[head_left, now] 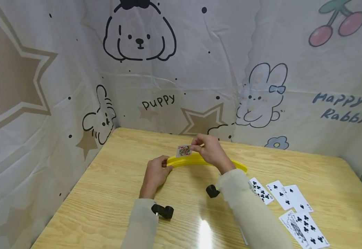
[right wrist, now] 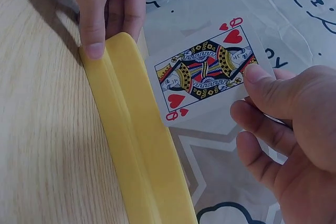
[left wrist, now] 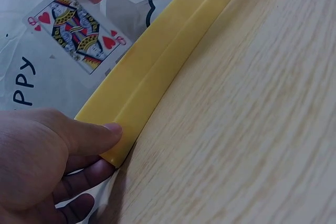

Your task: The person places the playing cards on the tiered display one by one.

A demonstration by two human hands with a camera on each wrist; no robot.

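Observation:
A curved yellow card holder (head_left: 193,159) stands on the wooden table, a groove running along its length. My left hand (head_left: 156,173) grips its left end, thumb on the near face and fingers behind, as the left wrist view shows. Between thumb and fingers my right hand (right wrist: 299,129) pinches a queen of hearts playing card (right wrist: 205,72) by one edge. The card (head_left: 184,151) is at the holder's far side, near its left part, its face toward me. In the right wrist view its lower edge meets the holder's back rim; whether it sits in a slot I cannot tell.
Several playing cards lie face up at the right of the table (head_left: 106,207), among them a two of spades (head_left: 297,197) and some clubs (head_left: 311,230). Part of another card (head_left: 244,236) shows beside the right sleeve. A printed curtain (head_left: 199,69) hangs behind the table.

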